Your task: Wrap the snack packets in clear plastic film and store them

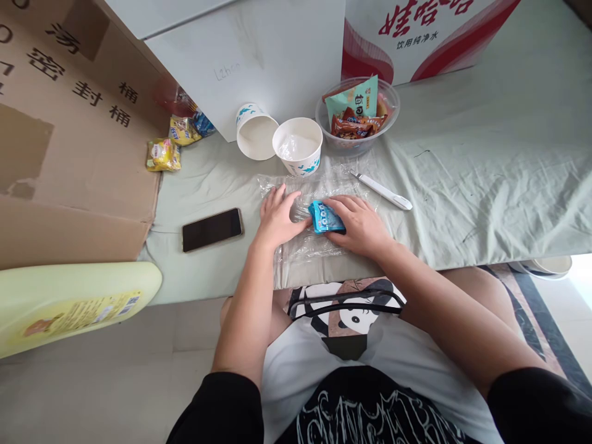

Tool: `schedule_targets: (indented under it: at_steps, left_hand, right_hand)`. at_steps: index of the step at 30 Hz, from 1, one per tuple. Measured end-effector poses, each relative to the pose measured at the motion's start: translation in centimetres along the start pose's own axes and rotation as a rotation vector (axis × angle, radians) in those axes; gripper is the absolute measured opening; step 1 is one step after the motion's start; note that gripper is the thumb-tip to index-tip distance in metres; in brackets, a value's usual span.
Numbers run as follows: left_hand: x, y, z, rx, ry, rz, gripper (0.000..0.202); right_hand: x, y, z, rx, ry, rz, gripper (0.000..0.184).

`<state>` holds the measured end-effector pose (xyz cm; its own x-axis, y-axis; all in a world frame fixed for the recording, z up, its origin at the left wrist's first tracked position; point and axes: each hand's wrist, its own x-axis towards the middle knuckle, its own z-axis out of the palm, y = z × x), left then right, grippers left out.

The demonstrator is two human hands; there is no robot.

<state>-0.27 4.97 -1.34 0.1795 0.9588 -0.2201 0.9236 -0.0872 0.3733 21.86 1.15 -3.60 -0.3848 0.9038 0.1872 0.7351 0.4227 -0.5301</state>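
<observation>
My right hand (361,225) has its fingers over a small blue snack packet (324,217) and grips its right side. Across from it, my left hand (279,217) lies open with fingers spread, its thumb tip close to the packet's left edge; I cannot tell whether they touch. Under both hands a sheet of clear plastic film (300,251) is spread on the cloth. To the right of my right hand lies a white utility knife (382,190). Just beyond the film stands a white paper cup (298,148) with something clear and crinkled inside.
A second paper cup (255,132) lies tipped beside the first. A clear plastic bowl (393,114) holds snack packets. At left are a phone (213,229), yellow packets (163,154), a cardboard box (92,166) and a pale green jug (92,283). White boxes (277,55) stand behind.
</observation>
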Motion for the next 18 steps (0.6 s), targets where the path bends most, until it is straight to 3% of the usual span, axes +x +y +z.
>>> schedule_targets:
  at_steps: [7, 10, 15, 18]
  left_hand:
    - [-0.1, 0.8, 0.3, 0.072, 0.018, -0.018, 0.081]
    - [-0.2, 1.0, 0.3, 0.085, 0.022, -0.030, 0.080]
    - [-0.3, 0.7, 0.3, 0.075, 0.039, -0.022, 0.077]
    - [-0.4, 0.6, 0.4, 0.076, 0.046, -0.015, 0.076]
  right_hand:
    - [0.1, 0.5, 0.1, 0.026, -0.015, 0.037, 0.065]
    - [0.5, 1.2, -0.2, 0.131, 0.011, 0.046, 0.056]
    - [0.7, 1.8, -1.3, 0.287, 0.340, 0.176, 0.030]
    - [0.5, 1.9, -1.9, 0.398, 0.496, 0.322, 0.026]
